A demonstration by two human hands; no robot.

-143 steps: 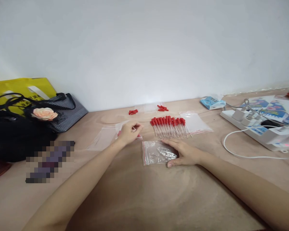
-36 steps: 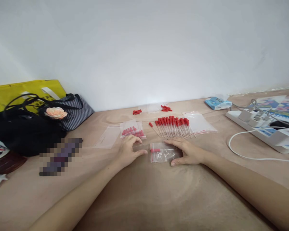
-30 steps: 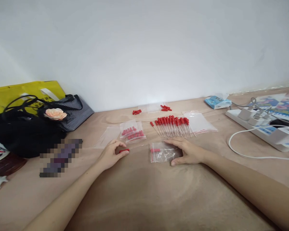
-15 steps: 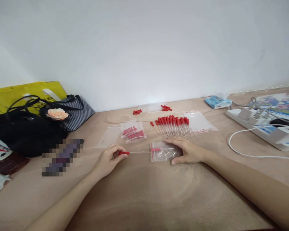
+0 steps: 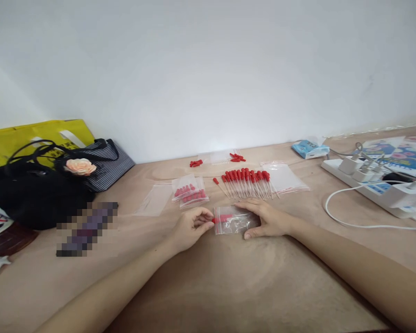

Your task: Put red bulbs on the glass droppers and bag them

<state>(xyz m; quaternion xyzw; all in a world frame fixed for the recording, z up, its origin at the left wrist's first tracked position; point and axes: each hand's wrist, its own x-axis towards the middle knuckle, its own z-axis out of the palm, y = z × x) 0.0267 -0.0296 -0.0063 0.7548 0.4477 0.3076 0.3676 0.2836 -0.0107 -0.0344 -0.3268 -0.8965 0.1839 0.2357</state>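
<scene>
My left hand [image 5: 193, 228] pinches a glass dropper by its red rubber bulb [image 5: 214, 220] at the mouth of a clear zip-lock bag [image 5: 236, 226]. The dropper's tube is inside the bag, where another red bulb [image 5: 225, 217] also shows. From the right, my right hand [image 5: 268, 220] holds the bag against the table, thumb on the near edge and fingers on the far one. Beyond it lies a row of red-bulbed droppers [image 5: 244, 175]. Filled zip-lock bags [image 5: 193, 196] with red bulbs overlap at the left of that row.
Flat clear bags lie at left [image 5: 154, 200] and right [image 5: 287, 179]. Small piles of red bulbs [image 5: 196, 163] sit near the wall. A white power strip [image 5: 370, 185] with plugs and a cable stands right, near a blue tissue pack [image 5: 309, 149]. Bags [image 5: 38, 194] crowd the left.
My left hand has moved right, sliding the dropper's tube into the bag until the bulb reaches the mouth. My right hand stays on the bag. The view has shifted slightly.
</scene>
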